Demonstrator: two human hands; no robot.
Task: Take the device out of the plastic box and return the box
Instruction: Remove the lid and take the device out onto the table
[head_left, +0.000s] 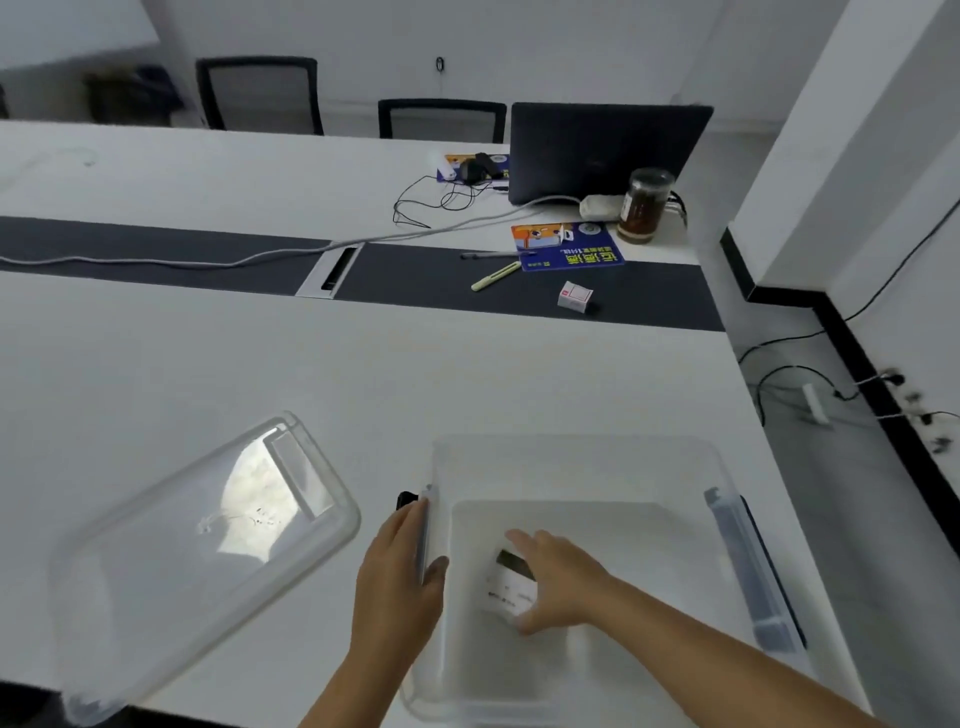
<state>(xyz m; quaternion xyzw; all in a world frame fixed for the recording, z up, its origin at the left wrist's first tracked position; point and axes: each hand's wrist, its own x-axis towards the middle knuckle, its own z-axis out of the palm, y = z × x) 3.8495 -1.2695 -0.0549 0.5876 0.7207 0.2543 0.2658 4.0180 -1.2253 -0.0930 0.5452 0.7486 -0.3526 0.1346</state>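
Observation:
A clear plastic box (582, 457) stands open on the white table at the lower right. On its floor lies a small white device (511, 584) with a dark screen. My right hand (558, 579) is down inside the box, fingers curled around the device's right side. My left hand (400, 577) grips the box's left rim, thumb inside the wall. The box's clear lid (197, 551) lies on the table to the left, overhanging the near edge.
Farther back on the table are a small white carton (575, 297), a yellow-green pen (496, 276), a blue leaflet (566, 245), a jar (644, 205), a laptop (608, 150) and loose cables. The table's right edge drops to the floor.

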